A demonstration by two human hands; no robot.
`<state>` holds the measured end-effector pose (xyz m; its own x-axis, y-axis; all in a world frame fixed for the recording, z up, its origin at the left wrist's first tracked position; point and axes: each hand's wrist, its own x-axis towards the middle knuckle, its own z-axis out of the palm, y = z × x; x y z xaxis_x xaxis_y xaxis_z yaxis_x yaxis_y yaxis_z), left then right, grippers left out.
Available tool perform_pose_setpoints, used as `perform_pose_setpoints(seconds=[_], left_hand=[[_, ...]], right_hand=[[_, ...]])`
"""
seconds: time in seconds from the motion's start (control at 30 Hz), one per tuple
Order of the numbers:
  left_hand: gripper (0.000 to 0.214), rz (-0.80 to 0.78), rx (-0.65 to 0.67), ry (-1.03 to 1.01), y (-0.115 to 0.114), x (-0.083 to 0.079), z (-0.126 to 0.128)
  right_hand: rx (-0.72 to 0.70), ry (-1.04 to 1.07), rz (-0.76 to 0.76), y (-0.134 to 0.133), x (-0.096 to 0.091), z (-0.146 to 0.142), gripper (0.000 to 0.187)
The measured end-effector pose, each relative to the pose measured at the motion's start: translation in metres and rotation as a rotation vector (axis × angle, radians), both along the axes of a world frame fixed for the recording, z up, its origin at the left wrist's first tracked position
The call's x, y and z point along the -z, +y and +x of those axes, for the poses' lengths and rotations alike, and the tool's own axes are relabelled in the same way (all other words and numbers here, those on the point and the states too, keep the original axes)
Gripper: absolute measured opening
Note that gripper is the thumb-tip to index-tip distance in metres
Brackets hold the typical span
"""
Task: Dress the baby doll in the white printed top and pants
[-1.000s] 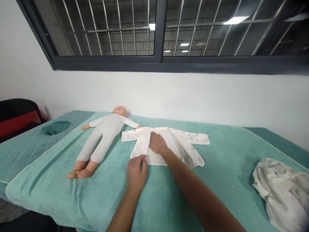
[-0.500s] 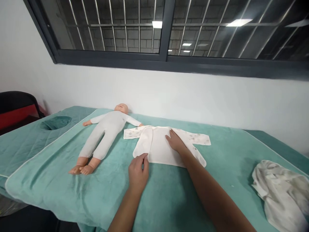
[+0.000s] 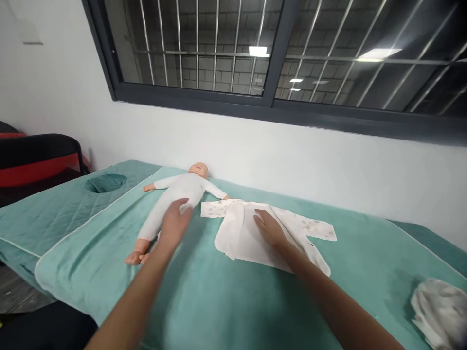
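A baby doll (image 3: 187, 187) with a white cloth body lies on its back, its head toward the wall. Beside it, a small white baby shirt (image 3: 251, 238) with printed sleeves is spread open. My left hand (image 3: 175, 221) is in front of the doll's lower body, fingers apart and holding nothing; whether it touches the doll I cannot tell. Over the middle of the shirt is my right hand (image 3: 270, 228), fingers spread and empty. Contact between that hand and the cloth is unclear.
A green cover (image 3: 204, 301) lies over the bed, which has a face hole (image 3: 105, 183) at the left. Crumpled white cloth (image 3: 440, 311) sits at the right edge. Behind are a white wall and a barred window (image 3: 270, 97). A black and red chair (image 3: 40, 160) stands far left.
My left hand has left the shirt's lower left edge and moved left and up to the doll, its fingers opening. My right hand stays over the shirt. The view has turned left.
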<state>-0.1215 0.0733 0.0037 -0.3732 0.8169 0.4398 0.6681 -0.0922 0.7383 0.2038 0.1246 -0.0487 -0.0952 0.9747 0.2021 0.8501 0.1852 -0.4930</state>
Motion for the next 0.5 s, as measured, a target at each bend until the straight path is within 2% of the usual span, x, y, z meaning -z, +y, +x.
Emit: perform_pose_setpoints(seconds=[0.1,0.2,0.27,0.37,0.43,0.5], left_hand=[[0.034,-0.046,-0.094,0.054,0.033,-0.003,-0.059],[0.047,-0.253,-0.076,-0.109,0.047,0.005,-0.094],[0.054,-0.417,0.091,-0.367,0.048,0.009,-0.103],[0.056,-0.569,0.405,-0.773,0.054,0.009,-0.106],[0.058,-0.627,0.524,-0.939,0.064,0.011,-0.107],[0.06,-0.652,0.571,-1.04,0.078,0.018,-0.11]], right_hand=[[0.008,0.144,0.013,0.04,-0.015,-0.054,0.056],[-0.051,0.272,-0.031,0.094,-0.025,-0.117,0.055],[-0.081,0.335,-0.12,0.131,-0.028,-0.155,0.059],[-0.103,0.399,-0.275,0.18,-0.031,-0.197,0.079],[-0.131,0.449,-0.375,0.205,-0.033,-0.213,0.087],[-0.185,0.51,-0.475,0.223,-0.034,-0.223,0.086]])
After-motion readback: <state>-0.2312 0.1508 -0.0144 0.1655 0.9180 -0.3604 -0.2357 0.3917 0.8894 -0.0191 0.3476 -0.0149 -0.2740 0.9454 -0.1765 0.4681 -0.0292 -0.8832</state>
